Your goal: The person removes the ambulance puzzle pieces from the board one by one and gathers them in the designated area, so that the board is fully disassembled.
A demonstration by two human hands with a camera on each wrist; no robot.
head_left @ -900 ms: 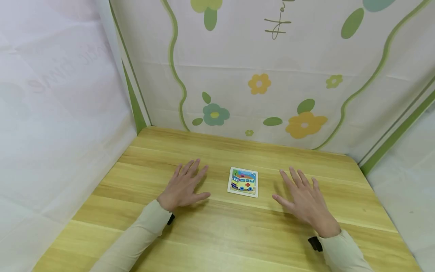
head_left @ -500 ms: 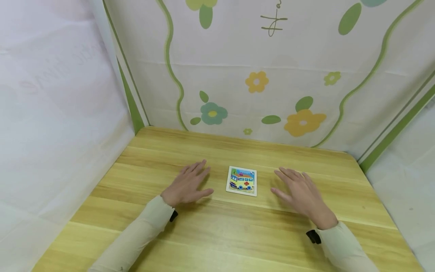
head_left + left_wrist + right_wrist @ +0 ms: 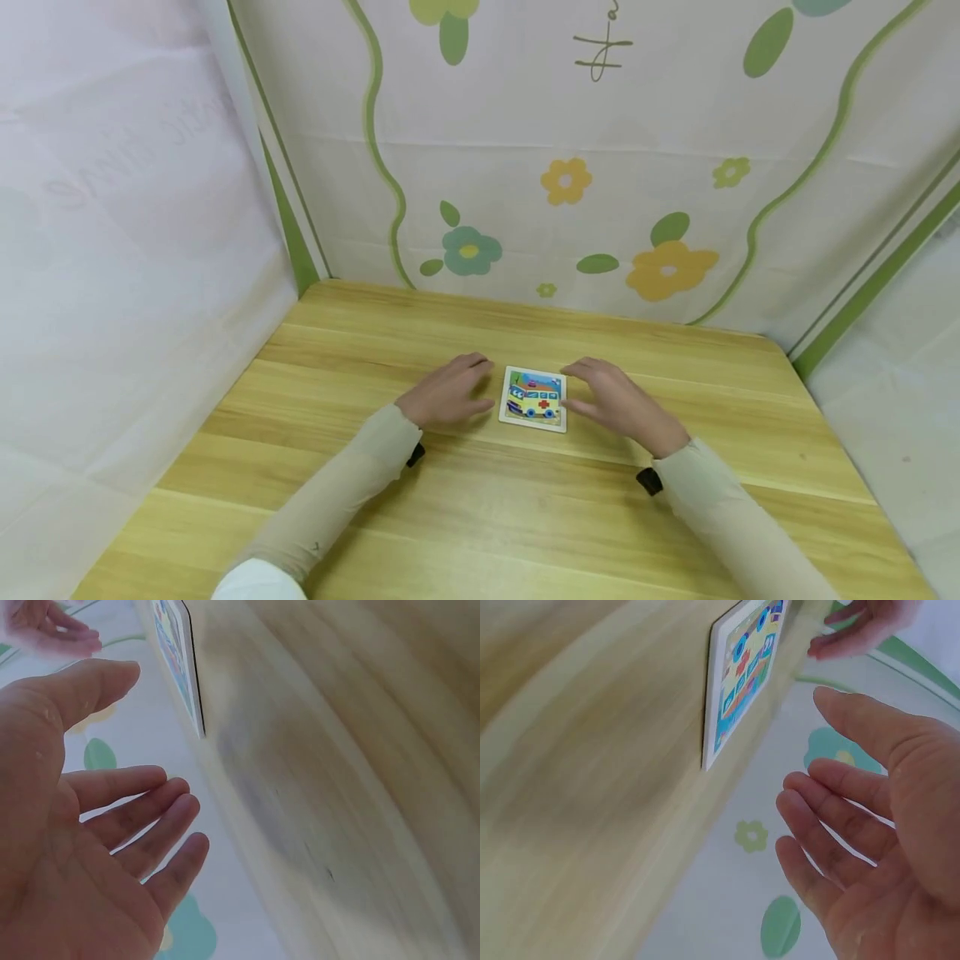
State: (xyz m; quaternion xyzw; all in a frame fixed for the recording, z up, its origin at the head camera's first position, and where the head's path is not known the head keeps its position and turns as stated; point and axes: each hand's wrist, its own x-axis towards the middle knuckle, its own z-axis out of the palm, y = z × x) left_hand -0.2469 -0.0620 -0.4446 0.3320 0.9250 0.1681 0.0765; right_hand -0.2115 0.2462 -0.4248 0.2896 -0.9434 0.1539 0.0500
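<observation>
A small square picture puzzle (image 3: 533,399) with a white border lies flat on the wooden table; it shows a yellow ambulance with a red cross. My left hand (image 3: 450,392) hovers just left of it, thumb and fingers spread apart. On the other side, my right hand (image 3: 618,400) is at the right edge, its fingertips overlapping the border in the head view. Both wrist views show relaxed, slightly bent fingers with nothing between them. In the left wrist view the puzzle (image 3: 180,656) stands out past the thumb, and in the right wrist view the puzzle (image 3: 739,675) appears beyond the fingertips.
The wooden table (image 3: 487,517) extends around both hands. A white cloth with printed flowers (image 3: 566,182) hangs along its back edge. White cloth walls (image 3: 135,292) close in the left and right sides. Black wrist bands (image 3: 649,481) show under the sleeves.
Both hands have moved inward toward the puzzle, the left to the right and the right to the left, with their fingers bending a little more. The puzzle has stayed in place.
</observation>
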